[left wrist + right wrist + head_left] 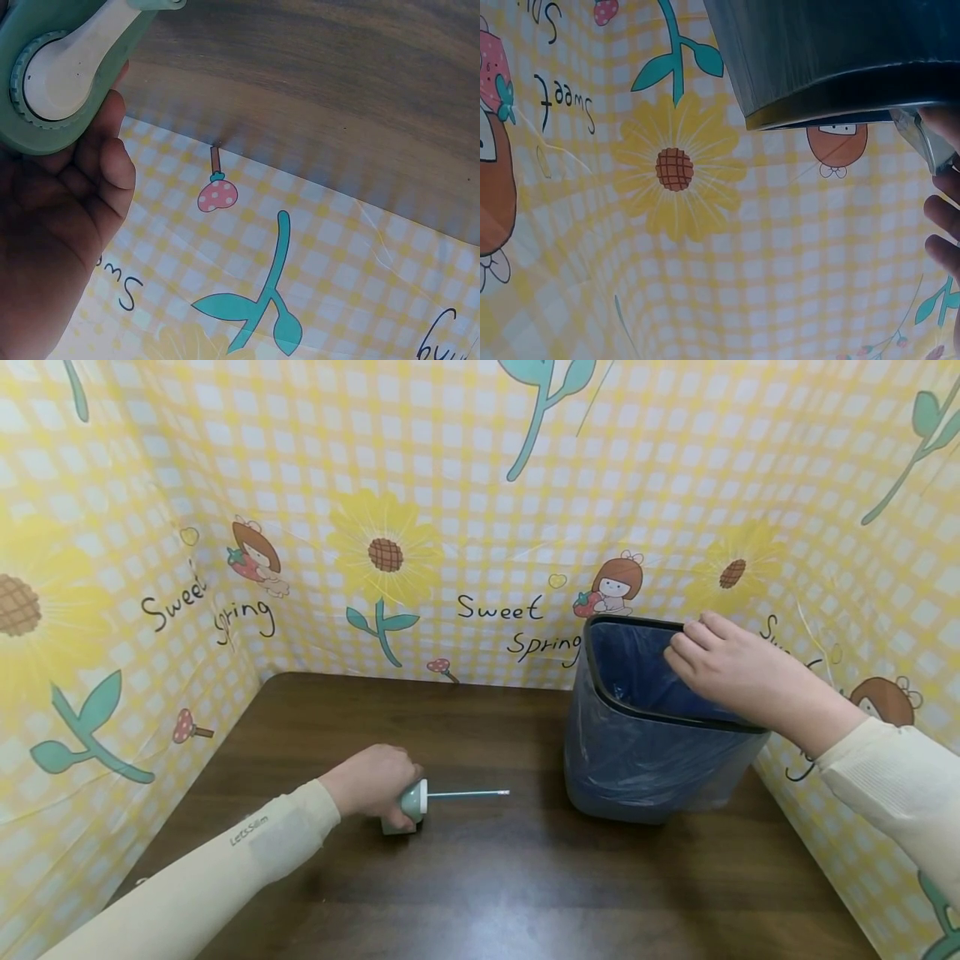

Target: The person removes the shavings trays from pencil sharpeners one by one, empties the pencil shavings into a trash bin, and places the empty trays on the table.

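My left hand grips a green hand-crank pencil sharpener on the table. A thin teal pencil sticks out of its front, pointing right. In the left wrist view, the white crank handle shows against the green body, with my fingers curled underneath. My right hand is above the opening of a blue-grey waste bin lined with a clear bag. In the right wrist view, its fingers pinch a small translucent plastic piece by the bin's dark rim; most of that piece is hidden.
The bin stands at the right rear of the dark wooden table. A yellow checked cloth with flower prints hangs along the back and both sides.
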{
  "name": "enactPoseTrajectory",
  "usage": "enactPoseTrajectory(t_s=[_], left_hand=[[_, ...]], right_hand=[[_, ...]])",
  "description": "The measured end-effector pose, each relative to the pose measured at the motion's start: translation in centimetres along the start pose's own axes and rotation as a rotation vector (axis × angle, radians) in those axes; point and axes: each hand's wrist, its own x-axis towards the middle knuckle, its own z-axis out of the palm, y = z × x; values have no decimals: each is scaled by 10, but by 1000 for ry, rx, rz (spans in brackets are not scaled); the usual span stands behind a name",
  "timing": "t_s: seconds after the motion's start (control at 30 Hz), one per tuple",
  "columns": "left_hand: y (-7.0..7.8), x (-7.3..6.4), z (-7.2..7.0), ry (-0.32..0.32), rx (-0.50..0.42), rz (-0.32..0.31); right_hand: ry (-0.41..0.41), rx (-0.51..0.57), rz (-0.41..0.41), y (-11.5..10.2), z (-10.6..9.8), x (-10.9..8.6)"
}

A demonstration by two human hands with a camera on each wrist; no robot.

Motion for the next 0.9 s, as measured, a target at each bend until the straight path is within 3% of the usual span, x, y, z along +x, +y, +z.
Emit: enactPoseTrajectory(t_s=[0.9], left_hand=[[-1,1,1,-10,7,4]], right_hand=[[-24,57,75,-3,-3,-4]])
